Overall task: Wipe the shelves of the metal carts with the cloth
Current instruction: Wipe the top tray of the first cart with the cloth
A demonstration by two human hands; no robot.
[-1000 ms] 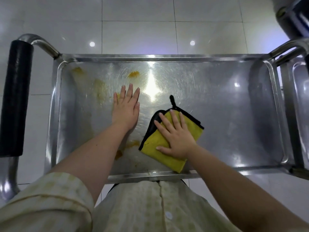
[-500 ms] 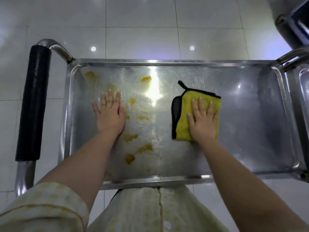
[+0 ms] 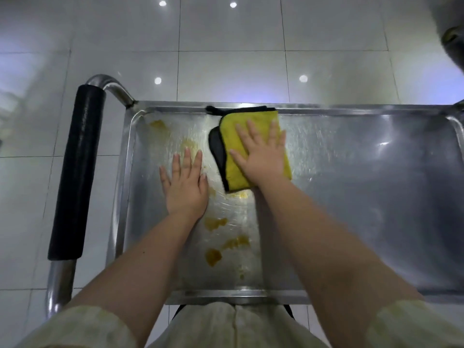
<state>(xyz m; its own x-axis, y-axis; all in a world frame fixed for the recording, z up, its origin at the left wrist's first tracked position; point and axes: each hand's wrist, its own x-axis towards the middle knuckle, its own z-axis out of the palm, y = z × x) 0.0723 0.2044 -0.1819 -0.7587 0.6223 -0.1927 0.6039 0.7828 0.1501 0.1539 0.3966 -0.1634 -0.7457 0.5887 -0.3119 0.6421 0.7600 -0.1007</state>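
Right hand (image 3: 261,156) flat on the cloth (image 3: 253,149) at the shelf's (image 3: 376,197) far rim, left hand (image 3: 185,187) flat beside it holding nothing; I'd drag back hard over the stains (image 3: 214,223) nearer me

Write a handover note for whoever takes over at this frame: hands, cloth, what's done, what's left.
Left hand: flat, fingers straight, pressing on the shelf just left of the cloth; holds nothing.
Right hand: flat on the yellow cloth, pressing it down against the shelf's far rim.
Done: the shelf's right half looks free of stains.
Left: orange stains between the arms toward the near edge, and a yellow patch in the far left corner. Other shelves are out of view.
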